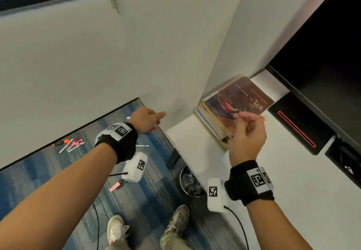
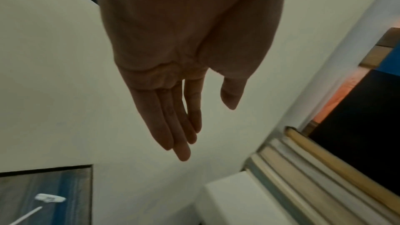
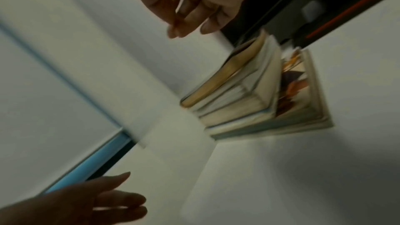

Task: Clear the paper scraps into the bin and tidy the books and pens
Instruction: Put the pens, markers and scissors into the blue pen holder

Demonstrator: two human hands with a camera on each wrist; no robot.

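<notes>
A stack of books (image 1: 232, 105) lies at the desk's far corner against the wall, a brown paperback on top; its page edges show in the wrist views (image 2: 303, 168) (image 3: 249, 91). My right hand (image 1: 242, 117) hovers just above the stack's near end, fingers loosely curled and empty (image 3: 190, 14). Left of the desk, my left hand (image 1: 156, 119) reaches toward the wall with straight fingers and holds nothing (image 2: 186, 126). Pink scissors (image 1: 75, 143), an orange marker (image 1: 60, 142), a pink highlighter (image 1: 115, 186) and a white pen (image 1: 142, 146) lie on the carpet. A round bin (image 1: 180, 179) on the floor holds crumpled paper.
The white desk (image 1: 283, 191) runs along the right. A black monitor (image 1: 322, 54) stands on it, with a black base marked by a red line (image 1: 297, 128). A small white scrap (image 2: 49, 198) lies on the blue carpet near the wall. My feet stand beside the bin.
</notes>
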